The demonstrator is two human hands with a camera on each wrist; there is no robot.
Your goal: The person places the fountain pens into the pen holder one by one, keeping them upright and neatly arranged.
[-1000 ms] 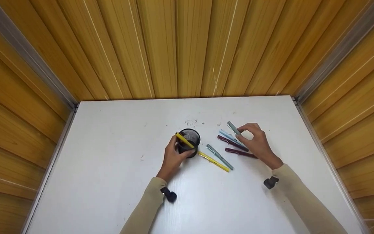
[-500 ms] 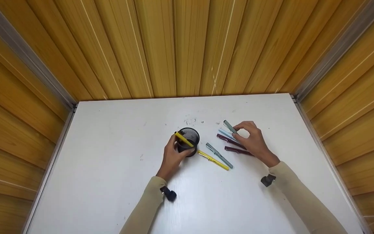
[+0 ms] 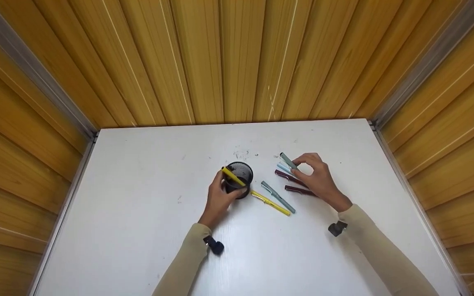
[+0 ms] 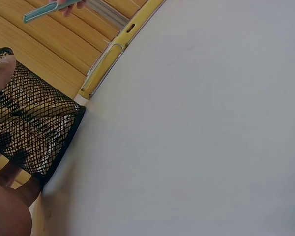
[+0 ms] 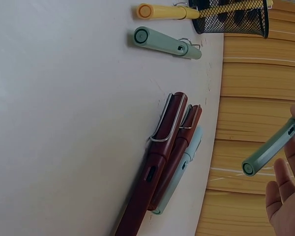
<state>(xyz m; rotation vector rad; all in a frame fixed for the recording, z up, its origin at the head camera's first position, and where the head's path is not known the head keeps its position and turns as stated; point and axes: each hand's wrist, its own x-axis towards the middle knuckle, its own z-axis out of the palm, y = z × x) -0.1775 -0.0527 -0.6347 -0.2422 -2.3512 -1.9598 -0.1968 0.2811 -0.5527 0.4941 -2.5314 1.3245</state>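
Observation:
My left hand grips a black mesh pen cup standing on the table, thumb on its near side. A yellow pen leans inside the cup, its end sticking out over the rim. Between thumb and fingers, my right hand pinches a grey-green pen, raised above the table and right of the cup. Under and beside that hand lie a light blue pen and two dark red pens, partly hidden by it in the head view.
Right of the cup, another yellow pen and a second grey-green pen lie on the white table. Wood-patterned panels rise at the back and both sides. Each sleeve carries a small black camera.
My right hand has moved a little left toward the cup, carrying the grey-green pen. The left hand keeps its grip on the cup.

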